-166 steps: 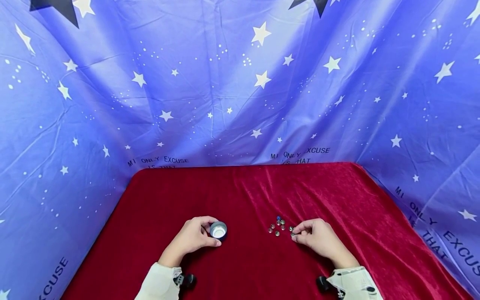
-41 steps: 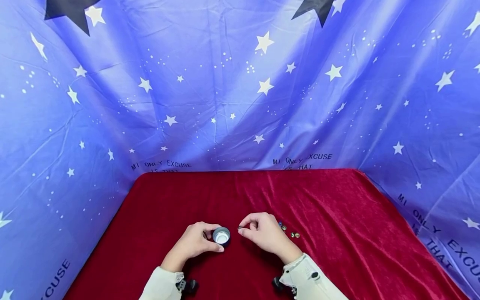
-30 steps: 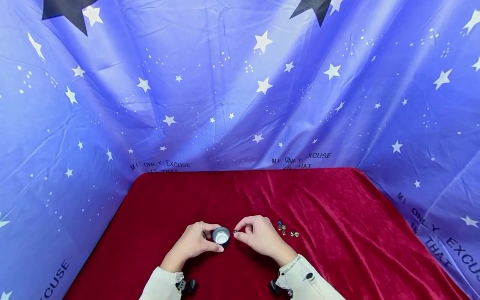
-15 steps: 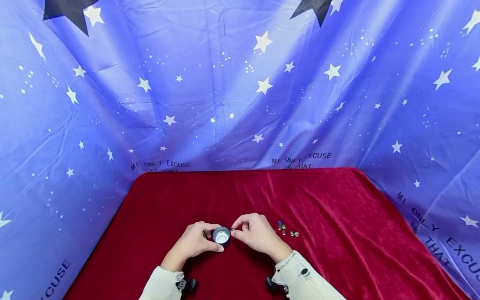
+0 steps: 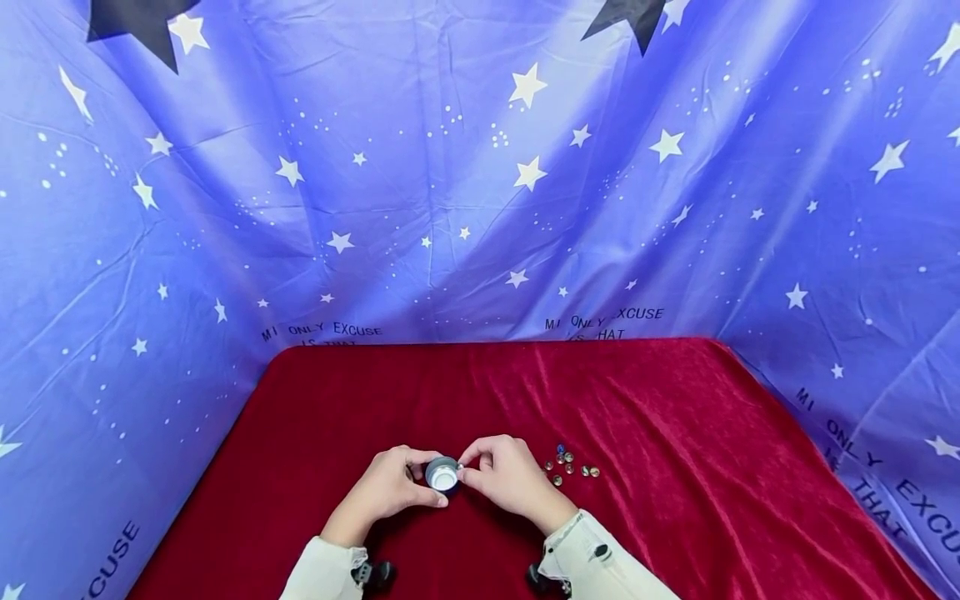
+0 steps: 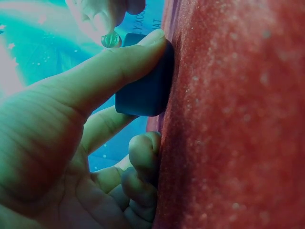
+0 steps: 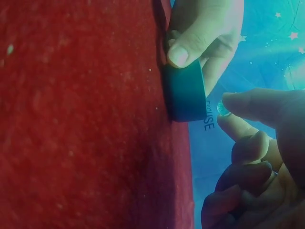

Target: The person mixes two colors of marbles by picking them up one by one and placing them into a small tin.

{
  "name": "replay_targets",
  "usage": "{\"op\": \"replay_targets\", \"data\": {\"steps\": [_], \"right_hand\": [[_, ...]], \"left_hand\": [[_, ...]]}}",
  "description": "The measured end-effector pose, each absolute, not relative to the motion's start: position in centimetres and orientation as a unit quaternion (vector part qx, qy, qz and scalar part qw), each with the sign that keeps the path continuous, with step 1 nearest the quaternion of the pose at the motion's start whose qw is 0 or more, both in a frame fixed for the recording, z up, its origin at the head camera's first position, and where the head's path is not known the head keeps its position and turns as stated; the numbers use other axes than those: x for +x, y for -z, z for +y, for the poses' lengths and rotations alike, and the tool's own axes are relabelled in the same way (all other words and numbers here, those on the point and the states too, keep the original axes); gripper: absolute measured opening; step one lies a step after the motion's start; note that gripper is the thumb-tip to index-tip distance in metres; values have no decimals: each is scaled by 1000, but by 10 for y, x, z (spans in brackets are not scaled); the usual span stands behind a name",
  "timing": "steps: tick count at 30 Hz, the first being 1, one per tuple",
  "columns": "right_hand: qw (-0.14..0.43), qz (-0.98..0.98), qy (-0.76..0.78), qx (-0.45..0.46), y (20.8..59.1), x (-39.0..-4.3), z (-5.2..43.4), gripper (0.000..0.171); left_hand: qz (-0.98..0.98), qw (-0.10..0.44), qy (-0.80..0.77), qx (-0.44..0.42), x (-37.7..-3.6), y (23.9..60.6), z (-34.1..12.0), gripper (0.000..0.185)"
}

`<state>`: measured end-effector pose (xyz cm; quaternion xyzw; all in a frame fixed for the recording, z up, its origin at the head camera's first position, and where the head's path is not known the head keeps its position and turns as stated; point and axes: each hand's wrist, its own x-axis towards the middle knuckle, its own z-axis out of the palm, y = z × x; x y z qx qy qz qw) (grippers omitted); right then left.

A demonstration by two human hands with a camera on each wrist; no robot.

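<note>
My left hand [image 5: 390, 483] grips a small round dark cup [image 5: 444, 477] with a pale, shiny inside, thumb on the near side and fingers on the far side. In the left wrist view the cup [image 6: 143, 83] stands upright on the red cloth. My right hand [image 5: 506, 475] pinches a clear greenish glass marble [image 7: 222, 109] between thumb and index finger. That marble [image 6: 111, 39] is at the level of the cup's rim, on its right side. The right hand's other fingers are curled in.
Several glass marbles [image 5: 569, 468] lie loose on the cloth right of the right hand, one of them blue [image 5: 560, 448]. Red velvet cloth [image 5: 360, 392] covers the table. A blue star-printed curtain [image 5: 420, 192] hangs round its back and sides.
My right hand first pinched at a marble on the cloth at right, then carried it left to the cup's rim. The left hand has kept its grip on the cup.
</note>
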<state>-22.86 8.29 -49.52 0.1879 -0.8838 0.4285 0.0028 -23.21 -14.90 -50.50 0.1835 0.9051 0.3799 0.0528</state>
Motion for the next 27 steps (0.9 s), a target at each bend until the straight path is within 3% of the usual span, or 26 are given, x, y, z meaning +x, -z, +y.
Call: {"op": "replay_targets", "data": {"steps": [27], "right_hand": [[9, -888, -420, 187, 501, -228, 79, 5]], "left_hand": [[906, 48, -377, 185, -233, 506, -148, 51]]}}
